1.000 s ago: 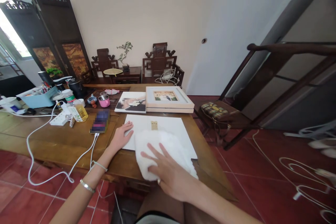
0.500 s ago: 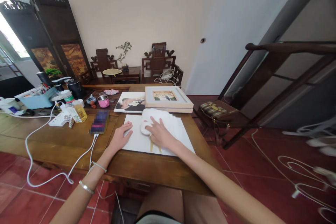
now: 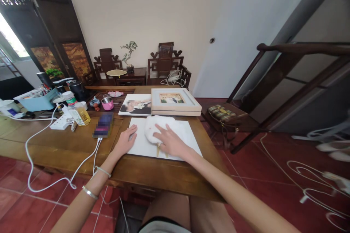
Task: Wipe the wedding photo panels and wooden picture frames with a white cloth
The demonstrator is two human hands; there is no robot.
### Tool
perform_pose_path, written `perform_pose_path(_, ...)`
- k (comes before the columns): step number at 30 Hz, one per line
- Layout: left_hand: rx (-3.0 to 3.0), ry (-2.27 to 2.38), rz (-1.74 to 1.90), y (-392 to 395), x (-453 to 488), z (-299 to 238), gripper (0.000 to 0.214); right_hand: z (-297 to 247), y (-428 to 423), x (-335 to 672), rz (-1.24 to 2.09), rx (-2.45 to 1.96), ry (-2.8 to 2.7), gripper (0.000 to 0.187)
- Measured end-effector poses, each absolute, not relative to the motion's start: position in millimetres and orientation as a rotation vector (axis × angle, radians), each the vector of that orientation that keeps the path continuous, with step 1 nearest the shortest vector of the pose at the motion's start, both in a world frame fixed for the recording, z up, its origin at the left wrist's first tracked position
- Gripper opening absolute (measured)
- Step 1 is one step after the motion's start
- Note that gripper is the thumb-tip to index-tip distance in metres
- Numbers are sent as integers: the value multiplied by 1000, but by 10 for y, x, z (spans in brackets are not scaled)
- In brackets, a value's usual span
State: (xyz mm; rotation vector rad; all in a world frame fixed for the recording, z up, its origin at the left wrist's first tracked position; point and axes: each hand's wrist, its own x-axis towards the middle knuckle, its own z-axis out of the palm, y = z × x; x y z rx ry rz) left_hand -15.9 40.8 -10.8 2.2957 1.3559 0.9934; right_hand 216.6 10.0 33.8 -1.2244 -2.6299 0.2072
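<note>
1. At the far left of the table (image 3: 65, 145), a blue bin (image 3: 38, 102) is holding pens and other small items (too crowded to sort out).
2. A bottle (image 3: 84, 115) is holding yellow liquid behind the phone (image 3: 103, 125); farther back and to the right, a pink cup (image 3: 107, 105) is sitting, its contents unclear.
3. The left hand (image 3: 125, 141) is resting flat on the left edge of the white board (image 3: 142, 148), thumb apart from its fingers, clasping nothing visible.
4. The board is lying flat, its long side running left to right.
5. On its middle, toward the far edge, the white cloth (image 3: 150, 128) is bunching into a roundish heap, showing no clear long axis. It is lying under the right fingers and spreading past them, leftward and away.
6. The right hand (image 3: 171, 144) is touching the cloth, being the nearer one, its visible fingers splaying apart; the thumb is hiding from view.
7. Beyond the board, a photo frame (image 3: 172, 99) is lying face up.
8. Farther right, a bag (image 3: 223, 113) is resting on the chair (image 3: 298, 50), hiding its contents.
</note>
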Motion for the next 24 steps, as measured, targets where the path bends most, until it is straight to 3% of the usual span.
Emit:
perform_pose_path(4,2294,1348,998,409,-159,-105,37,329,257,1931,158,-1313,-2611,44)
perform_pose_path(13,2269,1307,988,413,-205,-124,39,346,-737,1899,396,-933,-2806,38)
perform_pose_path(24,2273,1313,1027,405,-184,-129,37,330,283,1909,142,-1400,-2591,43)
